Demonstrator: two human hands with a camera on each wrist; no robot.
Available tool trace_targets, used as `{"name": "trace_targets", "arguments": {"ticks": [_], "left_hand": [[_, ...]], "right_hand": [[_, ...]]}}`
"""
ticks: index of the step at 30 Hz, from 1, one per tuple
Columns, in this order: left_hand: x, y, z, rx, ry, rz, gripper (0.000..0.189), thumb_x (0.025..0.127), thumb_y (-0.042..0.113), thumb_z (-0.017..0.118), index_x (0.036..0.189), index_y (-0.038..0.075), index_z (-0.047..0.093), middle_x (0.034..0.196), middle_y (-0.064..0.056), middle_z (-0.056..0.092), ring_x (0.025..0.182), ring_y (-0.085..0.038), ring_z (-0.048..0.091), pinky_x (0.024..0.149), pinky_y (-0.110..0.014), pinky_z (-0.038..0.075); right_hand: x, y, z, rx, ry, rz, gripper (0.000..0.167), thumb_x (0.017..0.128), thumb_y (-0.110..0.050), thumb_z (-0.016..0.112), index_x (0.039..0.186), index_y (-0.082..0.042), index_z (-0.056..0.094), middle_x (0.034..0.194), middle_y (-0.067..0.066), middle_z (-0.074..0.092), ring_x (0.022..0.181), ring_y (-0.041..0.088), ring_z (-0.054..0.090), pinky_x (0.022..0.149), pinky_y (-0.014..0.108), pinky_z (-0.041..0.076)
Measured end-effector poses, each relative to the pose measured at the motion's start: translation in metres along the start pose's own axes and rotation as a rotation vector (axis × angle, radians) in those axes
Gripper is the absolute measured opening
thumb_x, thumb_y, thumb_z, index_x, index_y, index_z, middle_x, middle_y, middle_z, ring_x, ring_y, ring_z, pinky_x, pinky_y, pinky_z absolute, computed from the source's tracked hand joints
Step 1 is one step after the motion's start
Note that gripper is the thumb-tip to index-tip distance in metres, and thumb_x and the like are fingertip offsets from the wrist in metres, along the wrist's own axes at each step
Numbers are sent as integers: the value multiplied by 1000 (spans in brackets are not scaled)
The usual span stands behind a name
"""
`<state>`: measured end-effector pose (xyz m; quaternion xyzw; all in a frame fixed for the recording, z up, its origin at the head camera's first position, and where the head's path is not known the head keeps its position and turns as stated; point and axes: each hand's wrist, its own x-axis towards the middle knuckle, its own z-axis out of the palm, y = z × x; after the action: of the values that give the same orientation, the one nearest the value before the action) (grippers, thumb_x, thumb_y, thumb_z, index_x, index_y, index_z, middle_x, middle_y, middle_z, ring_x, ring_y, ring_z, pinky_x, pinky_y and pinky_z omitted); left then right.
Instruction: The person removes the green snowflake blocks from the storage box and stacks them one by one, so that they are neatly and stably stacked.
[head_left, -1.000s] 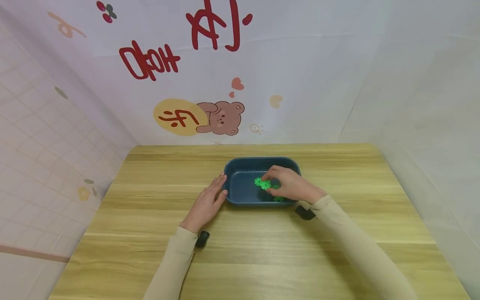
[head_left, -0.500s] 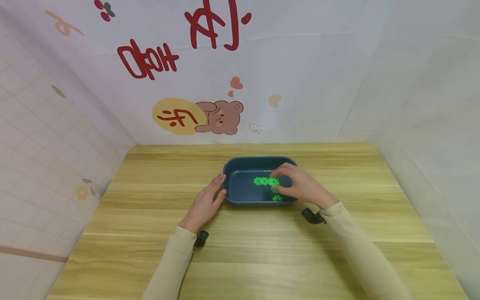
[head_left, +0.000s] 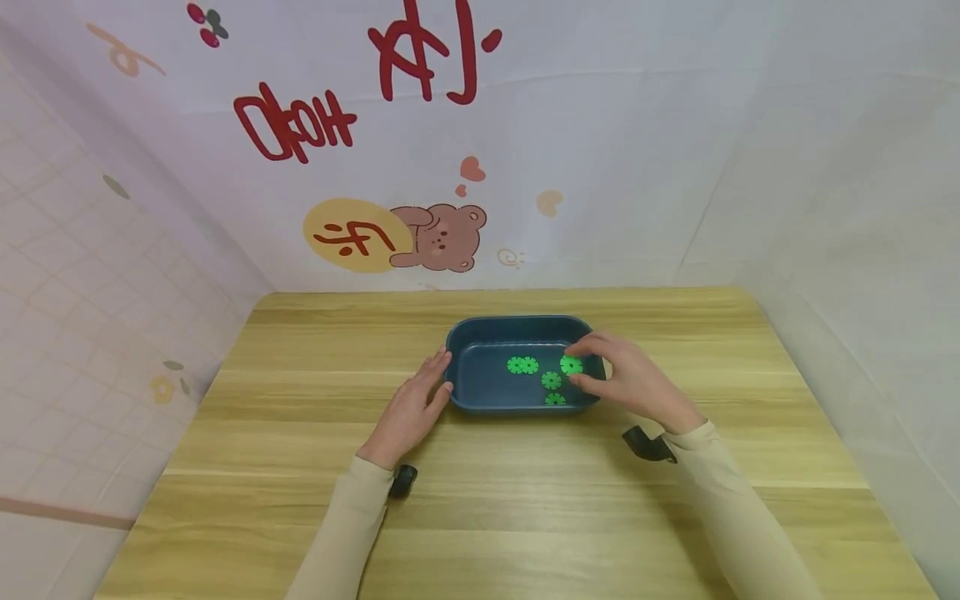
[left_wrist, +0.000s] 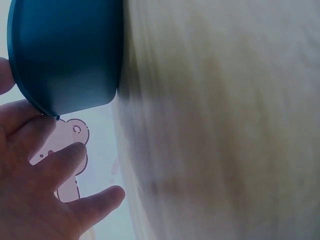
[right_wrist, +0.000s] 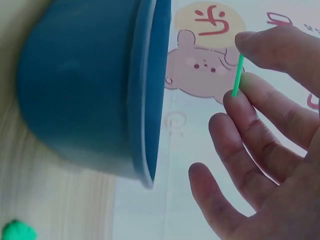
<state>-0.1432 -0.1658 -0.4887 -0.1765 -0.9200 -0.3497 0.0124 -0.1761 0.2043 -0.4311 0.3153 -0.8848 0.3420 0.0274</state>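
Observation:
Thumb and fingers of my right hand (head_left: 630, 379) pinch a green notched disc (head_left: 572, 365) by its edges, above the right end of a dark blue tray (head_left: 480, 410). From the right wrist view, this disc (right_wrist: 238, 75) appears edge-on, higher than the tray's rim (right_wrist: 145, 100). Several more green discs lie in the tray: an overlapping pair (head_left: 522, 365) near the middle, a single disc (head_left: 551, 381), and another (head_left: 555, 400) partly hidden by the near wall. My left hand (head_left: 405, 412) touches the tray's left end with extended fingers; in the left wrist view its fingers (left_wrist: 62, 162) are spread.
The tray stands on a wooden table (head_left: 510, 508). Behind it rises a white wall covering (head_left: 622, 167) with a printed bear and red characters. A blurred green object (right_wrist: 18, 231) shows at the lower left of the right wrist view.
My right hand has moved rightward with the pinched green disc, from over the tray's middle to its right end, uncovering the discs below. My left hand has stayed at the tray's left end.

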Motion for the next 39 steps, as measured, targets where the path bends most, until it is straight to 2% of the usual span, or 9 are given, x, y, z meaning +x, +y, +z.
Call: {"name": "trace_targets", "arguments": {"ticks": [7, 17, 22, 27, 32, 39], "left_hand": [[-1, 0, 0, 1, -6, -15, 56, 112, 33, 48, 162, 11, 35, 169, -1, 27, 154, -33, 29, 119, -60, 30], [-1, -1, 1, 6, -1, -13, 56, 112, 33, 48, 162, 11, 35, 169, -1, 27, 154, -33, 29, 118, -62, 31], [-1, 0, 0, 5, -2, -14, 56, 112, 33, 48, 162, 11, 35, 169, -1, 27, 154, -33, 29, 118, -62, 30], [-1, 1, -1, -8, -3, -20, 56, 112, 31, 49, 162, 11, 34, 169, -2, 27, 154, -33, 29, 119, -62, 29], [-1, 2, -1, -11, -1, -22, 56, 112, 29, 50, 162, 11, 35, 169, -2, 27, 154, -33, 29, 119, -63, 29], [-1, 1, 0, -5, -6, -22, 56, 112, 29, 50, 162, 11, 35, 169, -1, 27, 154, -33, 29, 119, -62, 30]], "right_hand": [[-18, 7, -6, -8, 50, 72, 32, 92, -20, 81, 123, -14, 72, 122, -3, 67, 114, 23, 64, 98, 52, 52], [-37, 24, -18, -64, 135, 74, 32, 89, -10, 82, 120, -13, 74, 121, 0, 69, 110, 25, 64, 92, 48, 52], [-44, 32, -22, -74, 139, 84, 31, 90, -12, 82, 119, -13, 74, 120, 0, 69, 111, 24, 64, 92, 46, 51], [-50, 39, -26, -72, 133, 118, 29, 91, -17, 82, 118, -15, 74, 120, -1, 68, 112, 23, 63, 93, 38, 49], [-54, 46, -27, -75, 120, 129, 28, 90, -15, 82, 117, -13, 73, 119, 0, 68, 112, 23, 63, 93, 34, 48], [-56, 54, -28, -68, 87, 145, 27, 91, -12, 81, 116, -10, 73, 120, 4, 67, 111, 29, 62, 92, 51, 51]]}}
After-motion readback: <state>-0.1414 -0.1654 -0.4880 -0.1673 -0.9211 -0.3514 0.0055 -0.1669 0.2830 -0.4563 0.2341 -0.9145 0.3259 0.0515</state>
